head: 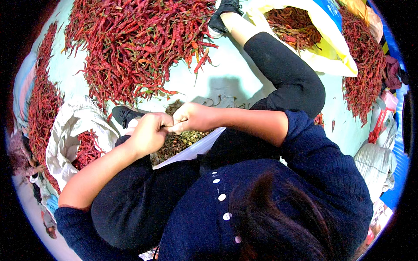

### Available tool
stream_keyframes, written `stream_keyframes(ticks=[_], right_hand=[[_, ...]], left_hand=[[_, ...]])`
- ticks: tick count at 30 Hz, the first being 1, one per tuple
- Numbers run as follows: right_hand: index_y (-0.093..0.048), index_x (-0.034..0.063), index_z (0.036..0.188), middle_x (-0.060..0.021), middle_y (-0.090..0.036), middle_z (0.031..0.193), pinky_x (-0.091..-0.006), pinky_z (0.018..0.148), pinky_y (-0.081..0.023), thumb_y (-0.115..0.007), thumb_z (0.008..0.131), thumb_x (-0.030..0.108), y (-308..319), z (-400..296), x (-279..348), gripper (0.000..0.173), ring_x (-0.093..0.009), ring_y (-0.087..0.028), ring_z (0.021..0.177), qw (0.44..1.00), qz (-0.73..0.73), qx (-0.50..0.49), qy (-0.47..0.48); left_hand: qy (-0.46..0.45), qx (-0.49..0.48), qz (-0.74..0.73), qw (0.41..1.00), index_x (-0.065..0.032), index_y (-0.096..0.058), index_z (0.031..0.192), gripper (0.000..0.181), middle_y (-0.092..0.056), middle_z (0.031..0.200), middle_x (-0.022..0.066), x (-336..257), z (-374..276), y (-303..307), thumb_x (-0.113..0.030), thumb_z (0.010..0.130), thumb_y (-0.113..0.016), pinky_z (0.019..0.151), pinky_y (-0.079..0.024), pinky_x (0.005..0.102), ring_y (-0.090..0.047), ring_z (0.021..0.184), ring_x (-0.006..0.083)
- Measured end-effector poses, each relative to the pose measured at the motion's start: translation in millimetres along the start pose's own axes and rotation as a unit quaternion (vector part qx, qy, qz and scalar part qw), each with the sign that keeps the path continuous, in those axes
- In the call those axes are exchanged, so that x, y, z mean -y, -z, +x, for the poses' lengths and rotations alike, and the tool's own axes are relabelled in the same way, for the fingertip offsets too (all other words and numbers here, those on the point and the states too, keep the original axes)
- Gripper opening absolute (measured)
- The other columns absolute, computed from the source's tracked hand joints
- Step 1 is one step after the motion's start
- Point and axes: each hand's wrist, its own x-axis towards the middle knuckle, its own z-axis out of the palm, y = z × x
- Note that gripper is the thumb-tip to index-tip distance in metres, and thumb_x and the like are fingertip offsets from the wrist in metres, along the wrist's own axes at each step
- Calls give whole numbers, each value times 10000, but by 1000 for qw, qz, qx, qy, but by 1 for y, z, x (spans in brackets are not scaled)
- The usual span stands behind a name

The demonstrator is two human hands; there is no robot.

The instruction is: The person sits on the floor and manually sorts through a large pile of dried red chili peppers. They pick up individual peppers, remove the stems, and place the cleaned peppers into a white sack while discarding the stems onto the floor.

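Note:
My left hand (152, 132) and my right hand (192, 118) meet at the fingertips above my lap. Both have curled fingers; whatever may be pinched between them is too small or too hidden to tell. Below them lies a heap of greenish-brown chili stems (183, 141), beside the edge of a whitish plastic sheet or bag (192, 150). A large pile of dried red chilies (137, 42) spreads over the pale floor in front of me. Left of my left arm stands an open white woven sack (60, 143) with red chilies (87, 148) inside.
An open yellow-lined sack (339, 62) with darker chilies (294, 27) stands beyond my right leg. More red chilies lie along the far left (42, 114) and far right (362, 62). My shoes (125, 115) rest near the big pile. A filled whitish sack (375, 166) sits at the right edge.

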Motion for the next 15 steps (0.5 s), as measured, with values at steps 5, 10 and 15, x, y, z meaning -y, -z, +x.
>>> stream_keyframes(ticks=[5,10,15], right_hand=[[-584,-10,669,-58,-575,597,-275,520,-405,-605,715,126,9,-3,-2,145,-89,-496,562,998,-18,52,41],[-567,-6,728,-126,-580,675,-337,589,-416,-560,760,182,29,-1,-15,191,-203,-504,568,972,-196,103,-78],[-585,72,772,-146,-575,777,-402,592,-473,-464,758,162,72,12,-74,152,-296,-588,711,832,-520,-137,-137]], left_hand=[[-30,-8,54,998,22,-505,639,89,-527,640,138,-8,4,-1,96,589,-498,574,-412,328,-529,639,302],[27,-3,23,999,0,-558,713,94,-555,669,157,16,5,-4,42,639,-517,612,-427,342,-552,669,296],[194,68,-202,958,2,-593,754,54,-602,678,68,15,7,-2,-32,769,-555,541,-450,248,-565,597,125]])
